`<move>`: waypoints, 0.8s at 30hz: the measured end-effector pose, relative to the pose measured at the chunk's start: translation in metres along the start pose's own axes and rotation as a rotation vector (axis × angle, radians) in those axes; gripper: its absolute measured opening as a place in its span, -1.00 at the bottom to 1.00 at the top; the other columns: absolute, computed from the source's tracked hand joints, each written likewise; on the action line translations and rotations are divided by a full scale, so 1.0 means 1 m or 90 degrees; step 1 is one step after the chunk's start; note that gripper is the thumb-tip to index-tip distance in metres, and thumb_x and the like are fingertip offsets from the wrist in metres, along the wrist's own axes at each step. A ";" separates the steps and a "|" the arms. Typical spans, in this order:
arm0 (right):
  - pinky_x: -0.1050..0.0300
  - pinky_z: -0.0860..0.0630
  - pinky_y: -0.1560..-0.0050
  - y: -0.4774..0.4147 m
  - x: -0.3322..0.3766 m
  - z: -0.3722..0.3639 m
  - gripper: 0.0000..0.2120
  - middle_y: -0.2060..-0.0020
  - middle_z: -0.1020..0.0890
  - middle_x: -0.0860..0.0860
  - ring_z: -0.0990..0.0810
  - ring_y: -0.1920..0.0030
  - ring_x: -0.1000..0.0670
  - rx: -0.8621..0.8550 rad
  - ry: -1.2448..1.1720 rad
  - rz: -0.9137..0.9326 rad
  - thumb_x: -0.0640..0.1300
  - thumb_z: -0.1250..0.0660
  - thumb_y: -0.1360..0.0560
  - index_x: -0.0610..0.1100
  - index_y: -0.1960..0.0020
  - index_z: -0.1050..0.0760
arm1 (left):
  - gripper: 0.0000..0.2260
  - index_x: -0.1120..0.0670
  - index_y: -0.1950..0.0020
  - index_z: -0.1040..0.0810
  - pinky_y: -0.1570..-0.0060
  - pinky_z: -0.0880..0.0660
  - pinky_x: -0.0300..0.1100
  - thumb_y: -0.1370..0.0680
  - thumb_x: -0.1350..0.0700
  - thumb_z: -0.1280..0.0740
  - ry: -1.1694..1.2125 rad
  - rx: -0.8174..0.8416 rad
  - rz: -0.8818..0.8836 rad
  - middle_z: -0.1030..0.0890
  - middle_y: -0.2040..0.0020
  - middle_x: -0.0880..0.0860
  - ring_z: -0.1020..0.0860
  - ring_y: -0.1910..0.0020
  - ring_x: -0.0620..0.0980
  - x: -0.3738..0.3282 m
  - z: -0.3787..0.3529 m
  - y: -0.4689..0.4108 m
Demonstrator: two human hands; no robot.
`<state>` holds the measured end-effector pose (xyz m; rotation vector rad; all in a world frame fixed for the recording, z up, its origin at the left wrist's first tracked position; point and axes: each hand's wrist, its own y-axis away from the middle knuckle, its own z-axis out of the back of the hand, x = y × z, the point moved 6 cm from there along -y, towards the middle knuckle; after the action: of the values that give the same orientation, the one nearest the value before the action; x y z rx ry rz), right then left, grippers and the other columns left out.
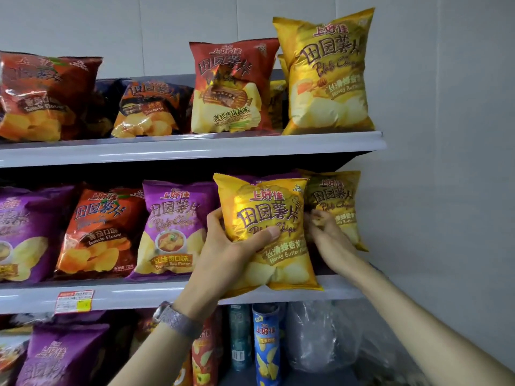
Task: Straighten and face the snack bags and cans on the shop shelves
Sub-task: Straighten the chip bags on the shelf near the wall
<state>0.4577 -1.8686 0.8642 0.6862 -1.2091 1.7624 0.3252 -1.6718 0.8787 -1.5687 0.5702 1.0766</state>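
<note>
My left hand (231,252) grips a yellow honey butter chip bag (267,207) at the right end of the middle shelf (139,295), thumb across its front. The bag leans left and its bottom overhangs the shelf edge. My right hand (326,235) reaches behind that bag's right side, fingers curled against a second yellow bag (338,196) standing further back. Whether the right hand pinches the second bag is unclear.
The top shelf (195,150) carries red, dark and yellow chip bags. On the middle shelf to the left stand a purple bag (172,227) and a red tomato bag (100,232). Below stand a blue can (266,346), a green can (239,338) and clear plastic wrap (323,335). A wall closes the right side.
</note>
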 end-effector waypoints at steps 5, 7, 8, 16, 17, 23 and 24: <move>-0.04 -0.65 -0.06 0.027 0.009 0.046 -0.43 -0.17 -0.73 -0.03 -0.73 -0.11 -0.05 0.014 -0.321 0.008 0.37 -0.17 -0.59 -0.01 -0.37 -0.53 | -0.19 -0.12 -0.32 -0.39 -0.13 -0.66 0.09 -0.20 -0.20 -0.72 0.016 0.051 -0.010 -0.75 -0.06 -0.08 -0.75 -0.03 -0.02 -0.004 -0.054 -0.018; -0.08 -0.62 -0.18 0.041 0.009 0.056 -0.42 -0.24 -0.70 0.05 -0.71 -0.20 -0.03 0.098 -0.278 0.042 0.40 -0.30 -0.55 0.10 -0.44 -0.48 | -0.20 -0.16 -0.30 -0.38 -0.15 -0.65 0.07 -0.20 -0.31 -0.67 -0.020 0.055 -0.041 -0.74 -0.07 -0.11 -0.74 -0.03 -0.07 -0.007 -0.080 -0.025; -0.09 -0.59 -0.21 0.047 0.007 0.060 -0.36 -0.26 -0.68 0.12 -0.69 -0.23 0.01 0.129 -0.223 0.049 0.47 -0.34 -0.47 0.20 -0.45 -0.43 | -0.23 -0.17 -0.31 -0.36 -0.15 -0.64 -0.01 -0.25 -0.33 -0.64 -0.047 0.064 -0.058 -0.73 -0.08 -0.14 -0.72 -0.02 -0.14 -0.009 -0.093 -0.027; 0.03 -0.58 -0.26 0.025 -0.031 0.110 -0.28 -0.19 -0.67 0.10 -0.68 -0.15 0.03 -0.056 -0.107 -0.021 0.16 -0.65 -0.29 0.01 -0.33 -0.43 | -0.04 -0.13 -0.60 -0.24 -0.38 -0.49 0.12 -0.32 -0.58 -0.30 -0.216 0.150 -0.074 -0.57 -0.35 -0.13 -0.58 -0.34 0.06 -0.005 -0.154 -0.048; 0.01 -0.55 -0.32 0.019 -0.040 0.111 -0.21 -0.24 -0.63 0.09 -0.65 -0.20 0.02 -0.062 -0.093 -0.037 0.14 -0.66 -0.31 0.00 -0.42 -0.37 | -0.05 -0.14 -0.58 -0.27 -0.41 -0.46 0.15 -0.31 -0.61 -0.28 -0.215 0.163 -0.061 -0.56 -0.38 -0.13 -0.55 -0.38 0.07 -0.001 -0.156 -0.051; -0.05 -0.49 -0.42 0.011 -0.064 0.095 -0.03 -0.27 -0.63 0.07 -0.62 -0.26 0.02 0.051 -0.054 -0.058 0.24 -0.67 -0.23 -0.04 -0.51 -0.38 | -0.04 -0.06 -0.68 -0.19 -0.48 -0.39 0.17 -0.35 -0.43 -0.30 -0.141 0.156 0.034 -0.49 -0.52 0.00 -0.49 -0.44 0.11 0.016 -0.146 -0.050; -0.06 -0.48 -0.44 0.013 -0.064 0.093 0.03 -0.28 -0.63 0.08 -0.62 -0.27 0.02 0.056 -0.058 -0.057 0.31 -0.65 -0.17 -0.02 -0.51 -0.38 | -0.08 -0.04 -0.67 -0.20 -0.45 -0.42 0.18 -0.38 -0.37 -0.33 -0.139 0.148 0.041 -0.54 -0.46 0.00 -0.52 -0.39 0.10 0.018 -0.143 -0.048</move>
<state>0.4741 -1.9791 0.8417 0.8677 -1.1490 1.7328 0.4213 -1.7890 0.8860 -1.2212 0.5777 1.1685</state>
